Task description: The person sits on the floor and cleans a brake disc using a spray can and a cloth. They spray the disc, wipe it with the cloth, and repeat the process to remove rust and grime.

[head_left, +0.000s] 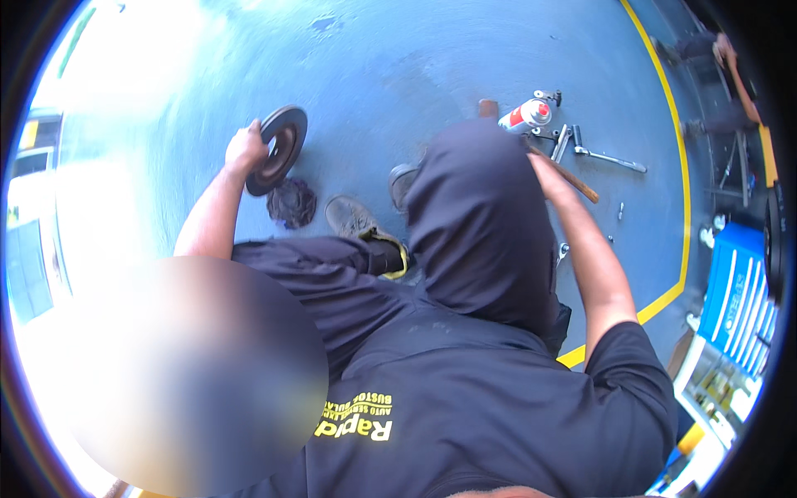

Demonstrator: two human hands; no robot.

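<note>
My left hand (246, 149) is closed on the edge of a dark, round brake disc (289, 143), which is tilted up on its rim above the floor. Just below the disc lies a dark crumpled cloth (291, 204). My right hand (536, 163) is mostly hidden behind my raised knee. It is closed around a hammer's wooden handle (575, 182), whose butt sticks out past my wrist; the brown hammer head (488, 108) shows beyond the knee. Close to that hand, a white and red spray can (525, 117) lies on the floor.
A ratchet (613, 159), a wrench (560, 143) and small metal parts (621, 211) lie right of my knee on the blue floor (398, 58). A yellow line (682, 166) curves along the right. Beyond it are a blue tool trolley (730, 286) and another person (730, 70).
</note>
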